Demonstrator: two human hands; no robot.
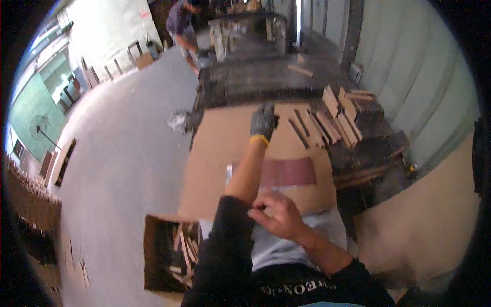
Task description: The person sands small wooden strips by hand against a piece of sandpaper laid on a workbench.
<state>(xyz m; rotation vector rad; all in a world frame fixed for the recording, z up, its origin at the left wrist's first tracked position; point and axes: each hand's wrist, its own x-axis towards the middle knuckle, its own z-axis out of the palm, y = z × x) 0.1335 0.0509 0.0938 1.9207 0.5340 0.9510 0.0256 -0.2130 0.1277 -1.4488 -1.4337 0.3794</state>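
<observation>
My left hand (263, 122), in a dark grey glove with a yellow cuff, reaches out over a brown cardboard sheet (215, 153). Its fingers are blurred and point away from me, so their hold cannot be made out. My bare right hand (279, 217) is closer to me, with curled fingers and the thumb beside my left sleeve's edge. Whatever it pinches, if anything, is hidden. A dark red rectangular sheet (289, 172) lies on the cardboard, partly behind my left forearm. Several wooden strips (319, 128) lie right of the gloved hand.
More wooden pieces (353, 110) are stacked at the dark bench's (245, 82) right side. A cardboard box (153, 256) of wood offcuts stands at lower left. Crumpled plastic (178, 122) sits by the bench's left edge. Another person (183, 25) bends at the far end.
</observation>
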